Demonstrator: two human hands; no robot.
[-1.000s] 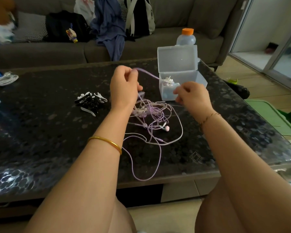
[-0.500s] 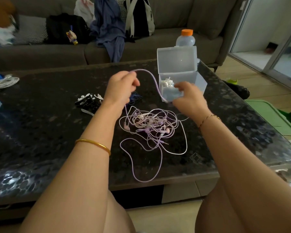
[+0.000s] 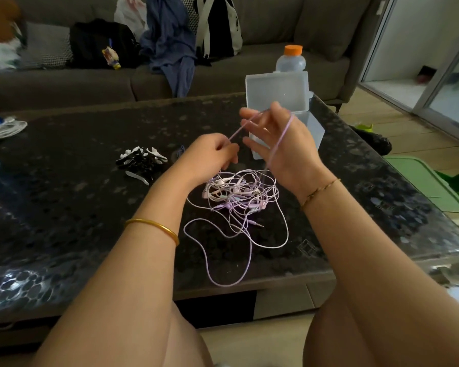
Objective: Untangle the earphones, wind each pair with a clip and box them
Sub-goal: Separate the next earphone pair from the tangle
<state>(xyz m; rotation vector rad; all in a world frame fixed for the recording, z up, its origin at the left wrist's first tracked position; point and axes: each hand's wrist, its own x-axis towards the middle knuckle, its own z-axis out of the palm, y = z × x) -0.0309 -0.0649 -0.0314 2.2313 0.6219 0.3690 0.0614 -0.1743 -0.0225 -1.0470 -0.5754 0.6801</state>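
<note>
Head view, the only one supplied. The left hand (image 3: 207, 157) is curled, with thumb and fingertips pinching a purple cord (image 3: 279, 140). The right hand (image 3: 284, 147) is raised with its fingers spread and released, gripping nothing. The cord runs from the left pinch up over those fingers and down the back of the hand. From there it drops into the tangle of earphones (image 3: 239, 193), which lies on the table (image 3: 64, 197) just below both hands. One long loop of the tangle reaches the near edge of the table. The box (image 3: 276, 92) stands open directly behind the right hand, in front of a bottle (image 3: 290, 62). The clips (image 3: 141, 158) lie in a small heap to the left, apart from the tangle.

Judgement: winding appears to have begun on a pair whose lower length is still buried in the heap. The main hazard is that further pull will tighten the knots or drag the whole tangle upward, because the strand has not been freed. The second is that the turns may slide off the spread right fingers, since nothing clamps them there. The third is that the right hand may knock the box over, given how close the two are. The fourth is that the loop at the table edge could slip over it if the heap shifts. Finally, fetching a clip needs a free hand, and the wound turns may loosen if the left pinch lets go to reach for one.
</note>
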